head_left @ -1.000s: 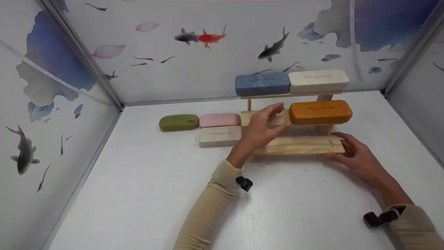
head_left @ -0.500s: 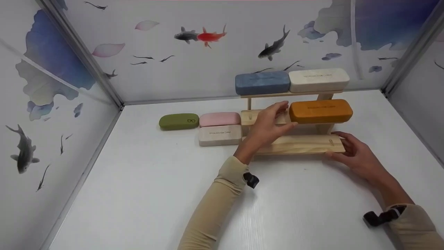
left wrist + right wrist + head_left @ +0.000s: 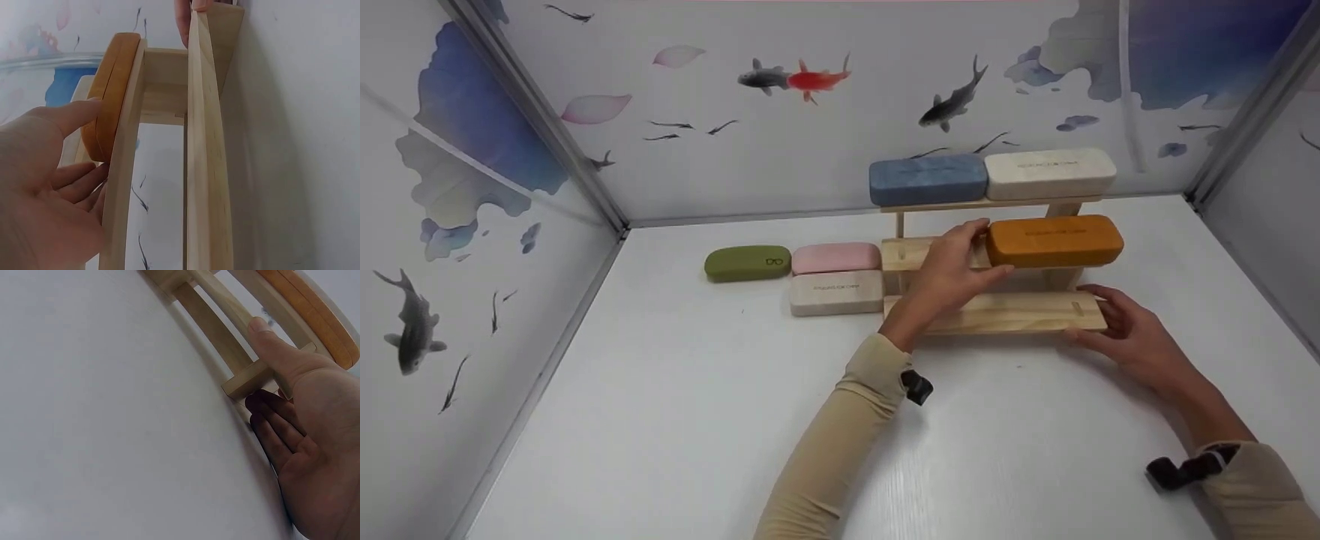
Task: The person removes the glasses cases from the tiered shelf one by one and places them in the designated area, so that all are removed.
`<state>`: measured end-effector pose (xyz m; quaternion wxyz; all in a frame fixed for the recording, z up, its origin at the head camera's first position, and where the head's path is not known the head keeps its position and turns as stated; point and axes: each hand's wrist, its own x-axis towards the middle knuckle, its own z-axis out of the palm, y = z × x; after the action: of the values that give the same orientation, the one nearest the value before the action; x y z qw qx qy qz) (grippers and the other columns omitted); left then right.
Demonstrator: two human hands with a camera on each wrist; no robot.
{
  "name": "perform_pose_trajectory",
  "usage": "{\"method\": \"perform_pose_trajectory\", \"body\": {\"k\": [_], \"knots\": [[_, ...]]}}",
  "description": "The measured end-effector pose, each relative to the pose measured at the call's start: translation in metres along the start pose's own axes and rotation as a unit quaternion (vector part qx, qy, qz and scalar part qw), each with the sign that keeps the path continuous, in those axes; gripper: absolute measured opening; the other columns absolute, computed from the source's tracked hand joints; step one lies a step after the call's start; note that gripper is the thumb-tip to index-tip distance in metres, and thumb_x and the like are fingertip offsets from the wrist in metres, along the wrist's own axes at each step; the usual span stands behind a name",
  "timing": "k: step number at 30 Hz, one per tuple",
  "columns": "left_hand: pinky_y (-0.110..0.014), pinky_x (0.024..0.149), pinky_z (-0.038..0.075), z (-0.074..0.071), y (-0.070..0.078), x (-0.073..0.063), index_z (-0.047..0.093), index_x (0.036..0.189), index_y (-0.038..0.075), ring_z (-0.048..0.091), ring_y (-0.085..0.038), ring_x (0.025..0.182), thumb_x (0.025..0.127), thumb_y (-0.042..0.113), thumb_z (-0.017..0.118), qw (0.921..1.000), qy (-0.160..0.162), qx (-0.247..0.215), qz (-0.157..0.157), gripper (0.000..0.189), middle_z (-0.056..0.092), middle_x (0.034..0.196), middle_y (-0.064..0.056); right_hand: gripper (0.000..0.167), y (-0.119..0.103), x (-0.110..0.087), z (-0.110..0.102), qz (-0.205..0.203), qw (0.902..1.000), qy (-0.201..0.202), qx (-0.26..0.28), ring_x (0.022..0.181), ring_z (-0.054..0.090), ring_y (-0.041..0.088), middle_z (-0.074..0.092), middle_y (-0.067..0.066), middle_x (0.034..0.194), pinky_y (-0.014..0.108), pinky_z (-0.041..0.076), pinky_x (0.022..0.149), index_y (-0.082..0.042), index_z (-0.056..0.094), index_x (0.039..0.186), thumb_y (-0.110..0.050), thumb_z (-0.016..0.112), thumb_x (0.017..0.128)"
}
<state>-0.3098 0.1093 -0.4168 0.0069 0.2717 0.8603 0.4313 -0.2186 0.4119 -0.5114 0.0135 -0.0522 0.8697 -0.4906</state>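
An orange glasses case (image 3: 1054, 241) lies at the right of the middle board of a three-tier wooden display rack (image 3: 997, 313). My left hand (image 3: 949, 270) grips the case's left end, thumb at the front and fingers toward the back. In the left wrist view the thumb lies against the orange case (image 3: 112, 95), and some fingertips are hidden behind the board. My right hand (image 3: 1144, 345) holds the right end of the lowest board, its thumb at the front edge. The right wrist view shows that thumb on the wood, with the other fingers (image 3: 275, 427) around the end.
On the top board sit a blue case (image 3: 928, 180) and a white case (image 3: 1050, 174). Left of the rack, a green case (image 3: 748, 263), a pink case (image 3: 836, 257) and a beige case (image 3: 837, 293) lie on the white table (image 3: 675, 405). Printed walls (image 3: 810, 157) enclose it.
My left hand has moved a little to the right, up to the left end of the orange case. The right hand and the rack have stayed in place.
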Motion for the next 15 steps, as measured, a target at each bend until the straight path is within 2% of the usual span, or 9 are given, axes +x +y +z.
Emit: {"method": "perform_pose_trajectory", "body": {"k": [7,15], "knots": [[-0.021,0.117,0.048,0.008,0.007,0.003,0.044,0.165,0.014,0.059,-0.01,0.136,0.098,0.043,0.082,0.9984,0.005,0.054,-0.016,0.082,0.059,0.156,0.001,0.079,0.002,-0.001,0.0,-0.01,0.9999,-0.003,0.001,0.117,0.066,-0.006,0.06,0.01,0.154,0.007,0.055,0.092,-0.017,0.037,0.167,-0.033,0.079,0.102],[-0.03,0.12,0.048,0.015,0.01,0.002,0.045,0.165,0.017,0.06,-0.015,0.139,0.101,0.048,0.077,0.9943,0.034,0.098,-0.025,0.078,0.061,0.156,0.002,0.078,0.003,0.0,0.0,-0.014,0.9999,0.0,-0.003,0.117,0.067,-0.004,0.062,0.005,0.151,0.009,0.056,0.09,-0.02,0.039,0.166,-0.033,0.08,0.101]]}}
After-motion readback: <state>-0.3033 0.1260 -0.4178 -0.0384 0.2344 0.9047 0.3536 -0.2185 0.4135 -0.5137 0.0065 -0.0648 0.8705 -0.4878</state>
